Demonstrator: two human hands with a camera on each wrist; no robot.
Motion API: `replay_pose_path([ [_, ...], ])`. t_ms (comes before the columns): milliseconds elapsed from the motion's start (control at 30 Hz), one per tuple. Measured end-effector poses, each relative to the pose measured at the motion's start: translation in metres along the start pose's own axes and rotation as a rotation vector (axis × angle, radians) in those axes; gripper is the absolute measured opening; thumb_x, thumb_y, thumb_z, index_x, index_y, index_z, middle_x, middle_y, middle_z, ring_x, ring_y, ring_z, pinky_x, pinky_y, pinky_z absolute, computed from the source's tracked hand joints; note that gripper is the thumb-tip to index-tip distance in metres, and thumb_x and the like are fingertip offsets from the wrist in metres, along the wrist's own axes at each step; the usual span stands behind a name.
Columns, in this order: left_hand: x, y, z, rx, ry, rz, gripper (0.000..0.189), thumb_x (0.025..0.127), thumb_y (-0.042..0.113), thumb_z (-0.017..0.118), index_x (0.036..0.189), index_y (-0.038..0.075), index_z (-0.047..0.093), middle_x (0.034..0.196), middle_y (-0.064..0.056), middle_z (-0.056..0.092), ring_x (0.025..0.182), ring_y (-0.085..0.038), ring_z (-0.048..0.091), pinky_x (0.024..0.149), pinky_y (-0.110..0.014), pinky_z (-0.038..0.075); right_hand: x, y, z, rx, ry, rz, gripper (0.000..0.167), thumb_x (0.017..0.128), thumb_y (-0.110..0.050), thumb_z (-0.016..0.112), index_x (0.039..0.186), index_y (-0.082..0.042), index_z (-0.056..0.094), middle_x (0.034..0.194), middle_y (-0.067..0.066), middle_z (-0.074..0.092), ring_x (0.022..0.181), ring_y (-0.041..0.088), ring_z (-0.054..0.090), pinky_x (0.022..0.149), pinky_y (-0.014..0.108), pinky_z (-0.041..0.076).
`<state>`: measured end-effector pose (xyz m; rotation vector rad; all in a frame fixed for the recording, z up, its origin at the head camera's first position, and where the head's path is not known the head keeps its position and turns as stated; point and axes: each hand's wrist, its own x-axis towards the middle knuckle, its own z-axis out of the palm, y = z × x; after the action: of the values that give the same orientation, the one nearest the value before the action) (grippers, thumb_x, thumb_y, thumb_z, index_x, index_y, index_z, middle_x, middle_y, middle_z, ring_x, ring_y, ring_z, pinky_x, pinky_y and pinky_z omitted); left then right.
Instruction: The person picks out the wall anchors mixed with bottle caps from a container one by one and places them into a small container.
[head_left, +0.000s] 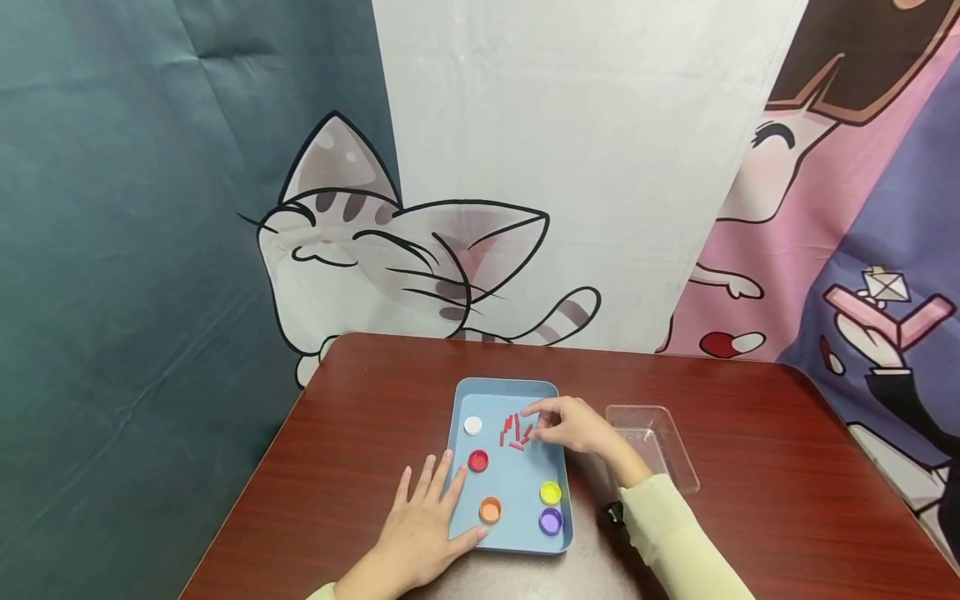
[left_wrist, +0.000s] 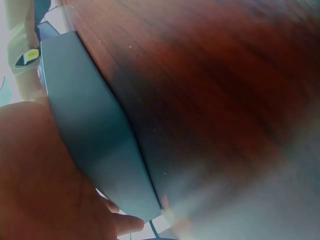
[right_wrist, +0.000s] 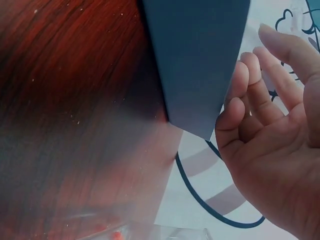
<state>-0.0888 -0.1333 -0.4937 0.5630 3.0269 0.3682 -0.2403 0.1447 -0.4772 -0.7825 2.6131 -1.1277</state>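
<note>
Several red sticks (head_left: 517, 427) near twelve o'clock in the tray (head_left: 517, 479) likely need a light pinch from the unclenched, empty right hand (head_left: 573, 425) (left hand (head_left: 420, 529) spread, ungrasping, at eight).

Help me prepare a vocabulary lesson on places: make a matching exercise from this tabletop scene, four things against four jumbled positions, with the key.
Things
1. Left hand
2. Red sticks
3. Clear box
4. Round yellow piece

Places
A. On the table, right of the tray
B. Close beside the round purple piece
C. Spread out at the tray's left side
D. On the tray, next to the right hand

Pairs: 1-C, 2-D, 3-A, 4-B
</note>
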Motion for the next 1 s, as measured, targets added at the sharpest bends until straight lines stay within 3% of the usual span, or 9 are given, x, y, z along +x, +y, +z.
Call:
replay_pose_path([
  [567,0.000,-0.001,0.002,0.004,-0.004,0.006,0.087,0.094,0.072,0.046,0.157,0.012,0.038,0.166,-0.017,0.023,0.151,-0.042,0.023,0.116,-0.068,0.016,0.012,-0.001,0.008,-0.161,-0.184,-0.077,0.024,0.084,-0.011,0.083,0.107,-0.012,0.078,0.069,-0.006,0.059,0.064,0.004,0.051,0.060,0.022,0.045],
  [800,0.000,-0.002,0.003,0.015,-0.006,0.005,0.088,0.094,0.075,0.042,0.157,0.013,0.038,0.167,-0.016,0.022,0.152,-0.040,0.024,0.117,-0.068,0.016,0.023,0.002,0.008,-0.269,-0.268,-0.055,0.030,0.083,-0.013,0.084,0.113,-0.018,0.079,0.078,-0.002,0.056,0.072,0.008,0.049,0.063,0.023,0.045],
  [1000,0.001,-0.002,0.004,0.027,-0.006,0.009,0.088,0.094,0.075,0.041,0.158,0.014,0.038,0.167,-0.015,0.022,0.152,-0.038,0.024,0.117,-0.067,0.017,0.028,-0.002,0.007,-0.285,-0.334,0.000,0.036,0.081,-0.011,0.085,0.115,-0.021,0.079,0.082,0.003,0.055,0.074,0.012,0.048,0.065,0.026,0.044],
])
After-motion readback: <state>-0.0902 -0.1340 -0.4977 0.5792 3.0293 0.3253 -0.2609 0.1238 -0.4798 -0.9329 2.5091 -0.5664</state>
